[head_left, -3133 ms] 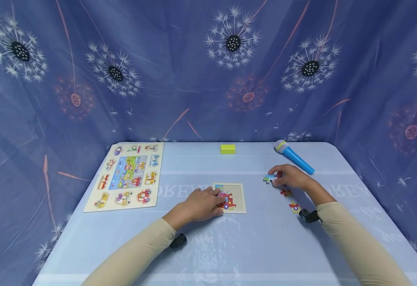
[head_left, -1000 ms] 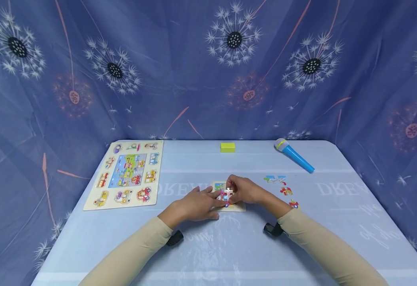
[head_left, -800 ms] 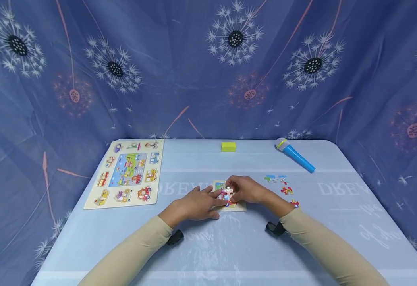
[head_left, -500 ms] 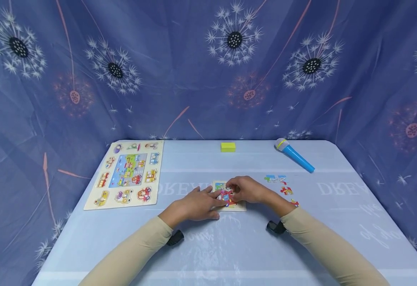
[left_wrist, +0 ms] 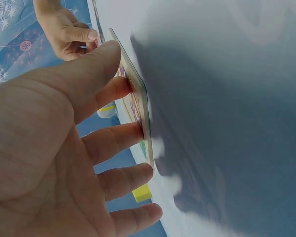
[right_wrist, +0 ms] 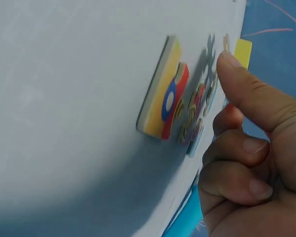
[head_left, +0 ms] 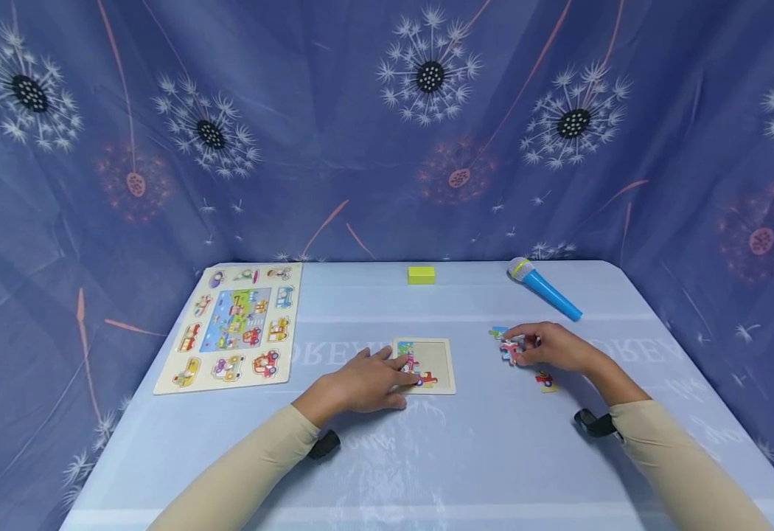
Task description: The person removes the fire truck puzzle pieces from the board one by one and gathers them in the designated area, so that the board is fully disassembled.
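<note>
My left hand (head_left: 363, 382) rests on the left part of a small wooden puzzle tray (head_left: 452, 369), fingers spread. Colourful pieces line the tray's left side and bottom, partly under those fingers; the rest shows bare wood. In the left wrist view, fingertips lie at the edge of the tray (left_wrist: 144, 106). To the right, my right hand (head_left: 553, 346) pinches a red and blue jigsaw piece (head_left: 510, 352) between thumb and fingers. The right wrist view shows that piece (right_wrist: 226, 43) at the thumb tip, its shadow on the table. A yellow-edged piece (head_left: 546, 382) lies nearer me.
A green and blue piece (head_left: 497, 333) lies beyond the right hand, which covers others. Behind are a blue toy microphone (head_left: 551, 293) and a yellow block (head_left: 421, 275). A large picture puzzle board (head_left: 231, 324) lies at left. Patterned curtains enclose the table.
My right hand lifted a red piece out of the tray and carried it right, to the loose pieces; more bare tray shows. My left hand stayed on the tray.
</note>
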{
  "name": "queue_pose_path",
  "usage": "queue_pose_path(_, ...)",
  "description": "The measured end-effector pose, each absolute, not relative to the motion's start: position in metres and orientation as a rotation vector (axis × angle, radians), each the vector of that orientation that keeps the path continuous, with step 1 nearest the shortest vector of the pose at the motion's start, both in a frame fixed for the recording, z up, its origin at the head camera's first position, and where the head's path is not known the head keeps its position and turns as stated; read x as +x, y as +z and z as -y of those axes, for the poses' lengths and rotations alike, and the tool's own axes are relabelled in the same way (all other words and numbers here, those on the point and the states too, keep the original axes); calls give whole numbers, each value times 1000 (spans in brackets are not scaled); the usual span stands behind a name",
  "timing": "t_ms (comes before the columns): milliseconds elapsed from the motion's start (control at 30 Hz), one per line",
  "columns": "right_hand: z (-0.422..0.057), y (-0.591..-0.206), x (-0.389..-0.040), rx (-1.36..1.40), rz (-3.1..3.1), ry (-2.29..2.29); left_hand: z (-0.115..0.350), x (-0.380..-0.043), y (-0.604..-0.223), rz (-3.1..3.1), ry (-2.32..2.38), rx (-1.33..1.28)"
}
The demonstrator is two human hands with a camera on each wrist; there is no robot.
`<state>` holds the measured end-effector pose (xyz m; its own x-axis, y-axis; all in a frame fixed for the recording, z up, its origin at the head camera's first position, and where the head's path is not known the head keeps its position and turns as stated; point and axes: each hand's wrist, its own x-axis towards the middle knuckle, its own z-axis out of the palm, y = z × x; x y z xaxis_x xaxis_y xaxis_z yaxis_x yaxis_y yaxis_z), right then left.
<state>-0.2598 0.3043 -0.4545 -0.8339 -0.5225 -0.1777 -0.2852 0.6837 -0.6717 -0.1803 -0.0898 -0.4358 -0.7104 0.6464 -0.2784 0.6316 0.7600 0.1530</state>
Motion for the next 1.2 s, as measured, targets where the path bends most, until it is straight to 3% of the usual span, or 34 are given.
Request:
queue_pose_path(433, -289, -453, -257, -666, -2653, -852, 91, -180, -437, -2652, 59, 1016)
queue_pose_path(900, -193, -444, -240, -608, -2608, -977, 94, -190, -439, -2687, 199, 1052)
queue_pose_path(1200, -151, -455, -215, -780, -2601, -810, 82, -203, -439, -2852, 126, 832)
